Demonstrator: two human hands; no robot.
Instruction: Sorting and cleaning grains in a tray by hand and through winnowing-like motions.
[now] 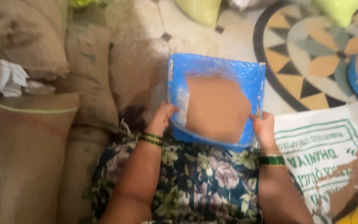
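Head view: the left hand [161,117] grips the left edge of a blue winnowing tray [253,79], fingers curled round its rim, and the right hand [264,126] grips the right edge the same way. Both hands are closed on the tray and hold it above the lap, over a dark floral garment [204,178]. A flat heap of brown grain [216,108] lies in the middle of the tray, spread toward its near edge; the far part of the tray is bare blue. Green bangles [271,160] sit on both wrists.

To the left, burlap sacks [25,149] are stacked beside the person. On the patterned floor [311,62] to the right lies a white woven sack [320,153] with green print, with some grain spilled on it. A second blue tray [355,81] with grain shows at the right edge of the frame.

Judged from the grip and the blurred grain, the step in hand looks like winnowing or sifting. A next toss would call for an even grip on both edges, keeping the tray level so the grain stays in.
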